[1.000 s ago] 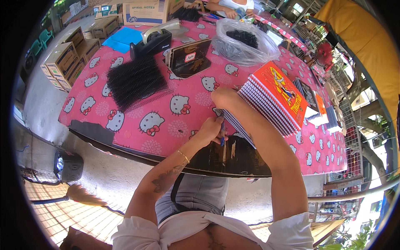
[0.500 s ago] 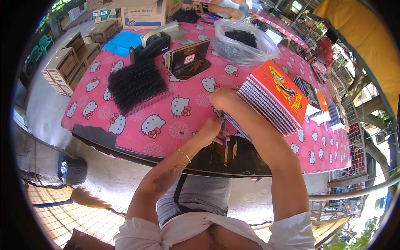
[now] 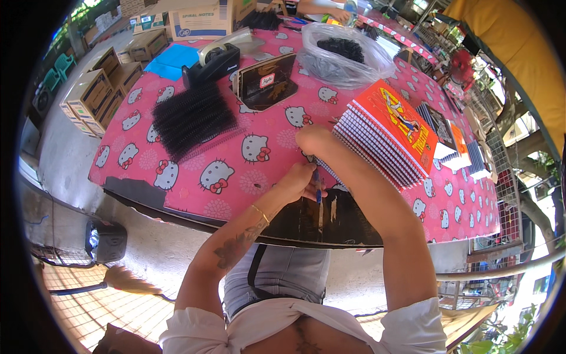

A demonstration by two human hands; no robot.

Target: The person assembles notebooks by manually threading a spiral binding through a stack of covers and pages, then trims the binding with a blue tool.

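Less of the notebook (image 3: pixel 329 170) shows beside the right forearm (image 3: pixel 372 197) than before.

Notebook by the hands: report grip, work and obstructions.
Left hand gripping blue tool. Right hand by far end of notebook, fingers hidden. Right forearm covers part of it; orange-topped stack alongside.

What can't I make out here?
All in the head view:
The right hand: its fingers are hidden behind its own bent back and wrist.
The wire-bound item: mostly covered by the right forearm.
The blue tool: small and partly covered by the left hand, so its kind is unclear.
A co-worker: head cut off by the top edge.
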